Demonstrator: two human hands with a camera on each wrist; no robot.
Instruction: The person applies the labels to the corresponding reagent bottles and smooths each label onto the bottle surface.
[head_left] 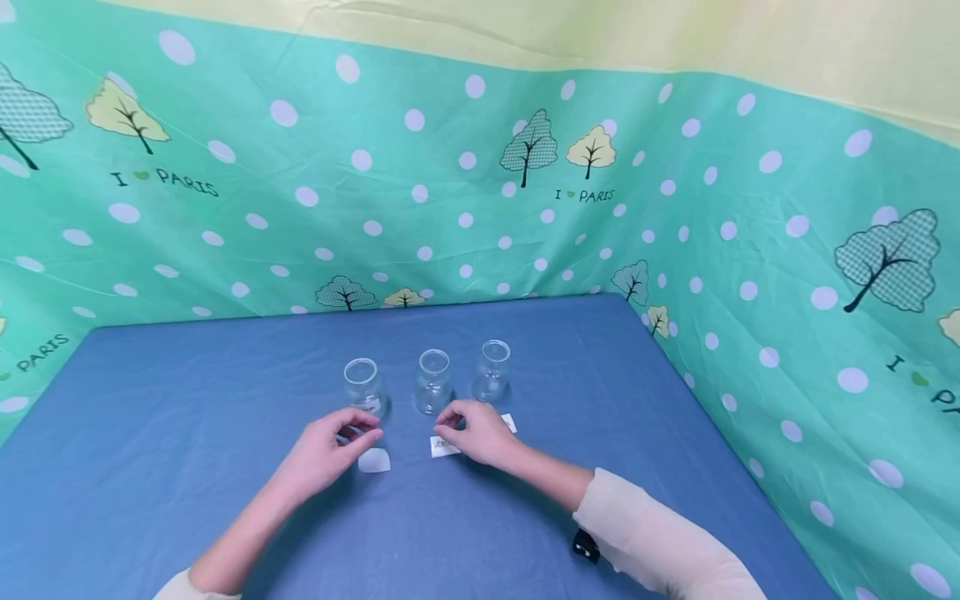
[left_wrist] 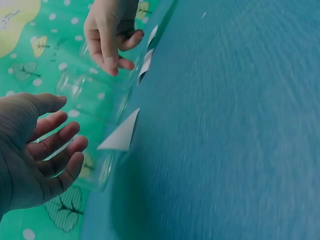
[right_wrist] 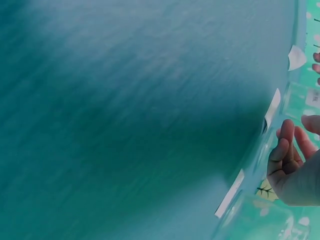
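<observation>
Three clear glass jars stand upright in a row: a left jar [head_left: 362, 375], a middle jar [head_left: 433, 383] and a right jar [head_left: 492, 371]. On the left jar is a small white label [right_wrist: 313, 97] with dark print. My left hand [head_left: 326, 450] hovers just in front of that jar, fingers loosely bent and nothing between them. Below its fingertips lies a bare white paper piece [head_left: 374, 460], bent up in the left wrist view. Before the middle jar, my right hand [head_left: 476, 433] holds nothing, fingers relaxed. It partly hides a printed paper label [head_left: 442, 447] and another label [head_left: 509, 422].
A blue cloth [head_left: 187, 400] covers the table. Green polka-dot curtains [head_left: 420, 217] with trees hang along the back and right edges. Near the right sleeve [head_left: 645, 517] sits a small black object [head_left: 586, 546].
</observation>
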